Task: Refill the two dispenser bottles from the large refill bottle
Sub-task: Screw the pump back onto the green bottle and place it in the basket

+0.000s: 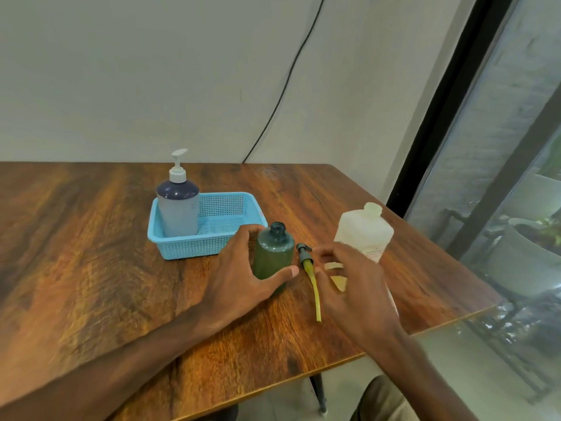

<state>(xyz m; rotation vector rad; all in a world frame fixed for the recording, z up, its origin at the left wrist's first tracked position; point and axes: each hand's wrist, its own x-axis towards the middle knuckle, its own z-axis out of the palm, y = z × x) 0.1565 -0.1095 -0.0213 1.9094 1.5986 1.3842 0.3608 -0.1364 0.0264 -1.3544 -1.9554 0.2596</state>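
On the wooden worktop (121, 268) the green dispenser bottle (273, 256) stood upright with its neck open, just in front of the near right corner of a blue basket (209, 247). The left hand (239, 268) had its grip closed round this bottle, thumb across the front and fingers reaching behind it. The bottle's pump (307, 262) lay flat on the worktop just to its right, dark head toward the wall and yellowish tube pointing at the near edge. The right hand (352, 290) hovered just right of the pump, blurred; its grip was loose, fingers bent and apart, with nothing seen between them. Behind that hand the large white refill bottle (362, 230) stood near the worktop's right edge, its lower part hidden by the hand. The second dispenser bottle (178, 208), grey with a dark shoulder and a white pump on, stood upright in the left end of the basket. A black cable (291, 71) ran down the wall behind
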